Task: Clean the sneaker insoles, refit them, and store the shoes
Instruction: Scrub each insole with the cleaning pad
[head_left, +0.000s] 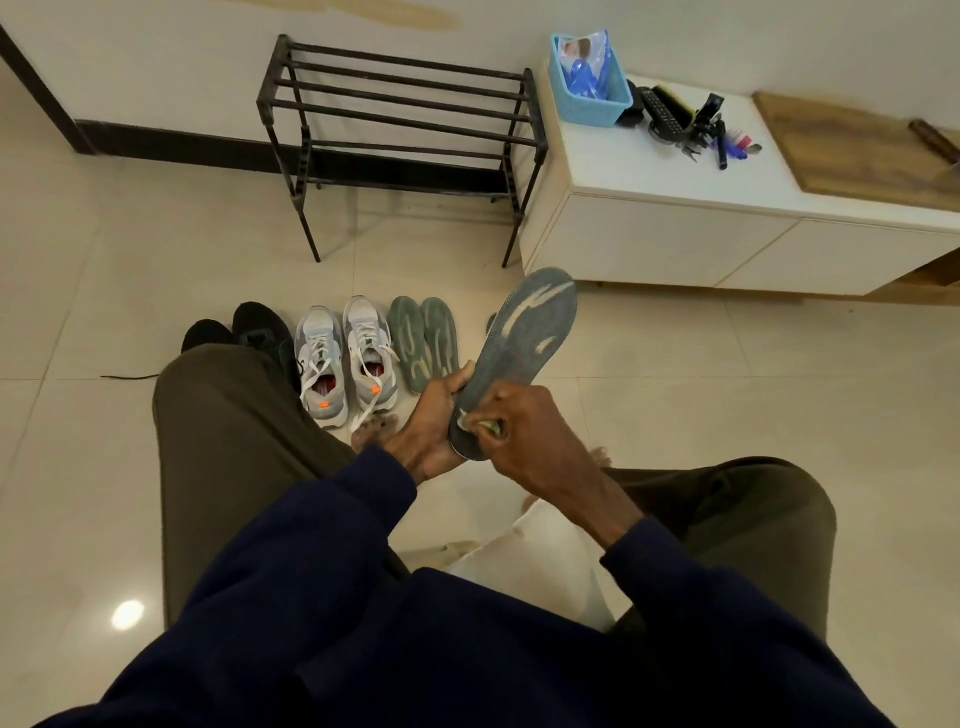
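Note:
I sit above the floor with a dark grey insole (524, 348) held upright in front of my knees. My left hand (434, 421) grips its heel end from the left. My right hand (524, 436) pinches a small pale cloth (480, 423) against the heel area of the insole. Two greenish insoles (423, 340) lie flat on the floor beside a pair of grey and white sneakers (343, 358) with loosened laces. A pair of black shoes (244, 327) stands left of the sneakers, partly hidden by my knee.
A black metal shoe rack (400, 119) stands against the wall. To its right is a low white cabinet (675, 223) carrying a blue basket (589, 80), brushes and small items (691, 124). A white bag (540, 561) lies between my legs.

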